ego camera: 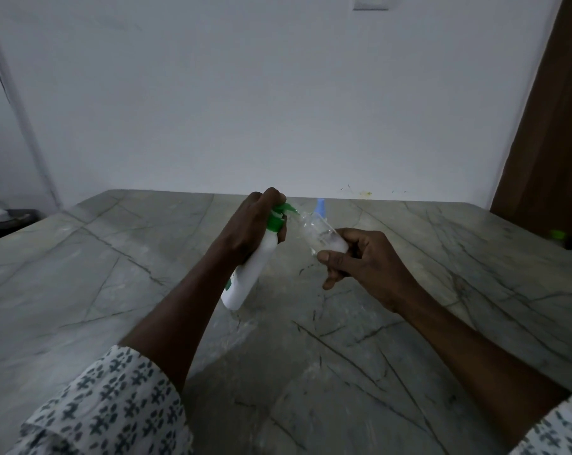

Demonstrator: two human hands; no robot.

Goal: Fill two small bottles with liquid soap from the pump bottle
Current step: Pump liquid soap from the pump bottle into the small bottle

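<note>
Head view: the left hand wraps the tilted white pump bottle, fingers curled over its green pump. The right hand pinches the small clear bottle (partly filled) between thumb and fingers, mouth at the nozzle — best pressed slowly, with the nozzle kept inside the mouth.

— How many bottles do you count?

— One white pump bottle with a green pump, in my left hand. One clear small bottle in my right hand. A second small bottle with a blue cap shows behind it, toward the table's far edge.

— So three bottles?

— Three bottles, two hands, one table.
</note>
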